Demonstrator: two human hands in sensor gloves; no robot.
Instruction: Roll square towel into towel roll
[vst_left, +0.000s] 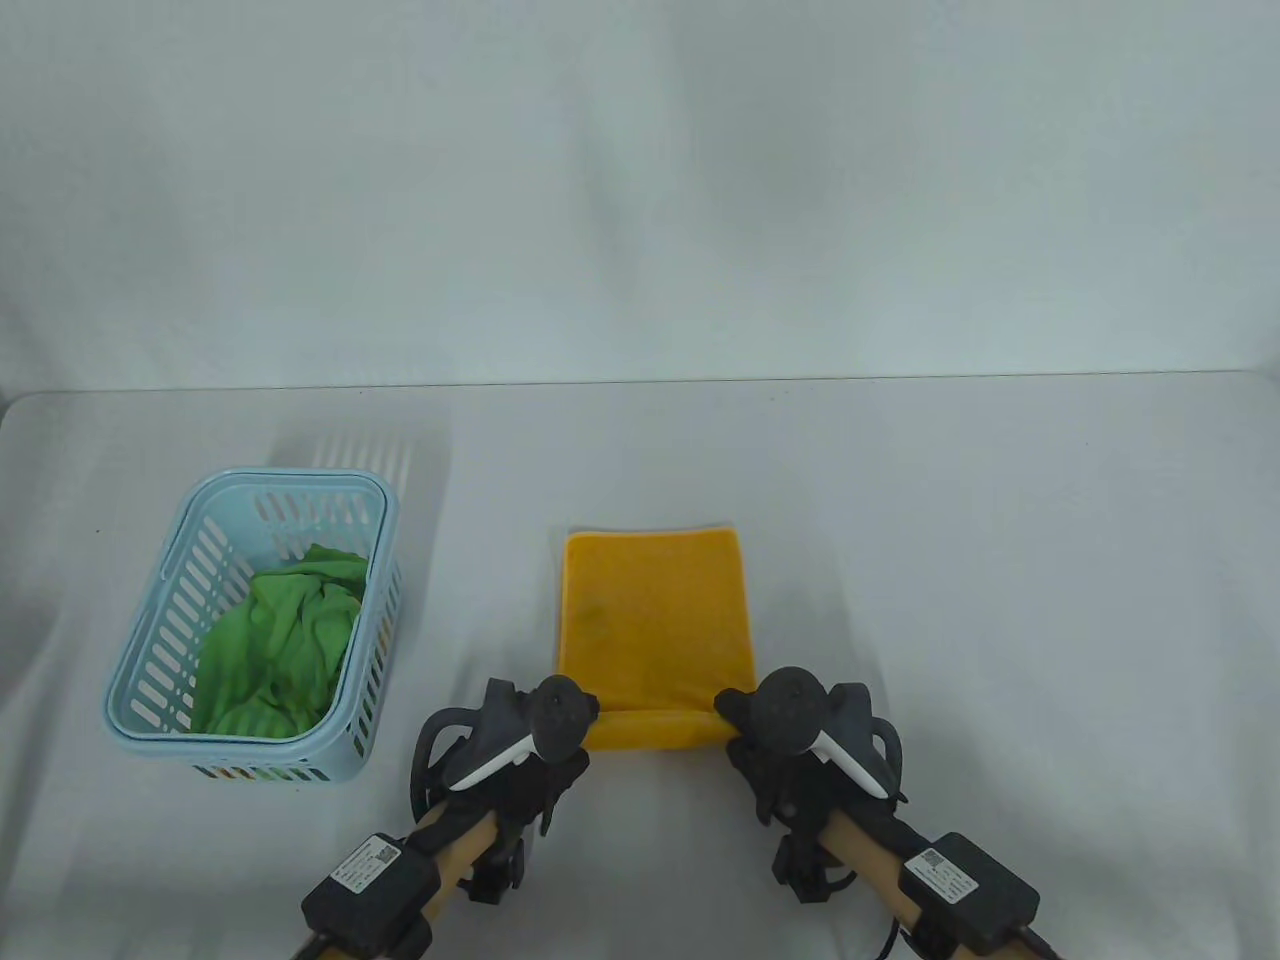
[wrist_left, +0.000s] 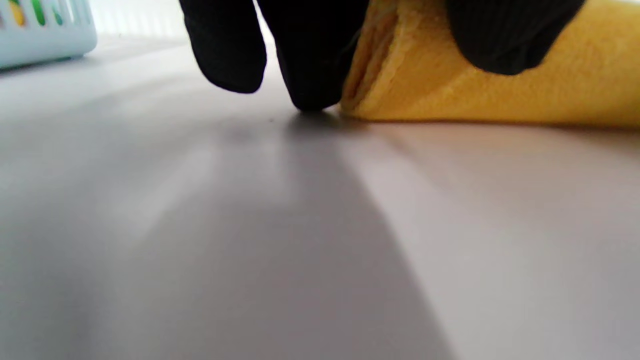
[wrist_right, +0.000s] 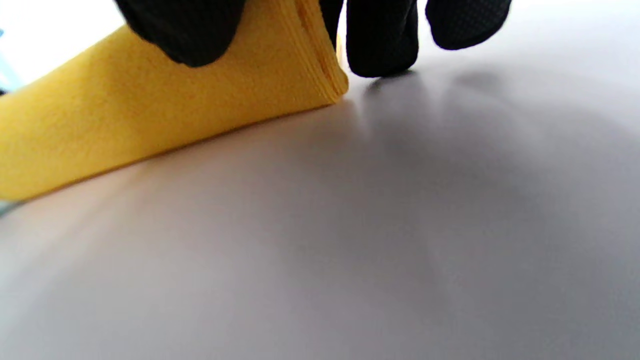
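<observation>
A yellow towel (vst_left: 655, 615) lies flat on the white table, folded double, with its near edge turned up into a short roll (vst_left: 655, 728). My left hand (vst_left: 565, 725) grips the roll's left end, and my right hand (vst_left: 752, 722) grips its right end. In the left wrist view the roll (wrist_left: 480, 95) sits between my black gloved thumb and fingers (wrist_left: 315, 60), whose tips touch the table. The right wrist view shows the same hold on the towel (wrist_right: 165, 115), with two fingers (wrist_right: 382, 40) beside the roll's end.
A light blue slotted basket (vst_left: 150, 640) stands at the left of the table and holds a crumpled green cloth (vst_left: 280, 640). Its corner shows in the left wrist view (wrist_left: 45, 35). A white backdrop rises behind the table's far edge.
</observation>
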